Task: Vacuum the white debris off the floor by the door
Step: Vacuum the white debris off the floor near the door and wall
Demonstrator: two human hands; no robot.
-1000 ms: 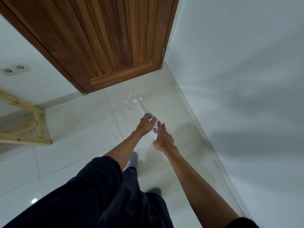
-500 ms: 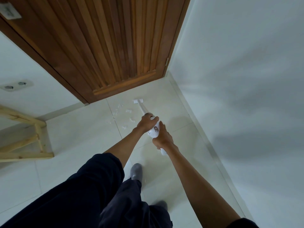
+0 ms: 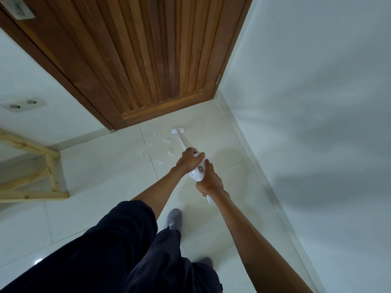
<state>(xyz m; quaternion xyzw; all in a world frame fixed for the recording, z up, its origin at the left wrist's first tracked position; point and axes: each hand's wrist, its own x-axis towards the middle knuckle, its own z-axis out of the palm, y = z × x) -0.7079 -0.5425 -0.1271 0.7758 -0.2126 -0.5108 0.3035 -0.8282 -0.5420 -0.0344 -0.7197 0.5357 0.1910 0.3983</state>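
Note:
I hold a white stick vacuum (image 3: pixel 198 172) with both hands. My left hand (image 3: pixel 189 160) grips the upper body of it, fingers curled over the top. My right hand (image 3: pixel 209 182) grips the handle just behind the button. The thin tube runs forward to a small flat nozzle (image 3: pixel 177 130) resting on the pale floor tile close to the brown slatted door (image 3: pixel 160 60). Small white debris (image 3: pixel 157 142) lies scattered on the tiles just left of the nozzle and tube.
A white wall (image 3: pixel 306 102) runs along the right, its skirting meeting the door at the corner. A pale wooden frame (image 3: pixel 33 176) stands on the floor at the left. A double wall socket (image 3: pixel 23 104) sits above it. My grey-socked foot (image 3: pixel 174 218) is behind the vacuum.
The nozzle has moved forward toward the door, past the debris. My right hand went from lying flat on the handle to gripping it. The view tilted up slightly.

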